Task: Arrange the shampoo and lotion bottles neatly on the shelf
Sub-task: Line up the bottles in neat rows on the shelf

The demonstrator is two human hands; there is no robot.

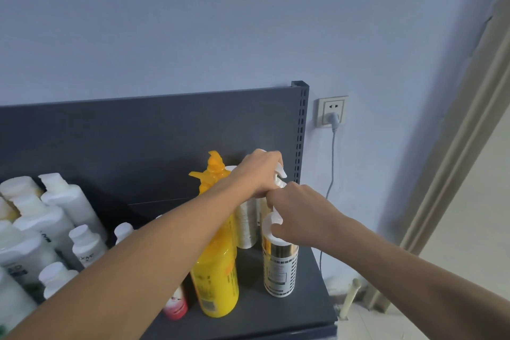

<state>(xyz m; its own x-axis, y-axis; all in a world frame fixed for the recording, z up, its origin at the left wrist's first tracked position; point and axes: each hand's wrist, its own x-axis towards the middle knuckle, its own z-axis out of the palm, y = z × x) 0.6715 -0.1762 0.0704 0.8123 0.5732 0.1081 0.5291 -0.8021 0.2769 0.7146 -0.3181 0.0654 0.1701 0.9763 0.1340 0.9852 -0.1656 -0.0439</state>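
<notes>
head view: both bare arms reach forward over a dark grey shelf (311, 295) that stands against a blue wall. the left hand (260, 171) is at the back right of the shelf, its grip clenched over the white pump head of a rear white bottle (245, 223), whose ribbed body shows below the wrist. the right hand (300, 212) is just beside it, touching the left hand, its fingers closed on the white pump top of a white and gold bottle (280, 268) that stands upright near the shelf's right edge. to the left of that one, a tall yellow bottle (218, 281) stands near the front, partly hidden by the left forearm, and a second yellow pump bottle (212, 171) stands behind it against the back panel. a small red and white bottle (176, 305) sits by the yellow one's base. a crowd of white bottles (52, 223) fills the shelf's left side, several leaning. on the wall right of the shelf, a socket (332, 110) holds a plug with a grey cord hanging down.
</notes>
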